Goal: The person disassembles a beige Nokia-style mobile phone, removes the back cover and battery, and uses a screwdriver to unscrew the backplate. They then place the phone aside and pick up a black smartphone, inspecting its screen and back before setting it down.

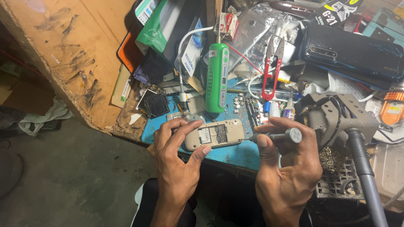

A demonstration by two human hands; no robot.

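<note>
My left hand (176,157) grips a small beige mobile phone (214,133) with its back cover off, thumb and fingers around its left end. It rests on the blue mat (235,153) at the bench's front edge. My right hand (286,168) holds a grey precision screwdriver (277,135) by its barrel. The tip meets the phone's right end.
A green handheld tool (217,77) lies just behind the phone. Red thread snips (271,67), a dark phone (353,52), plastic bags, cables and small parts crowd the bench. A grey holder with a hose (357,138) stands at right. A wooden board (71,50) fills the left.
</note>
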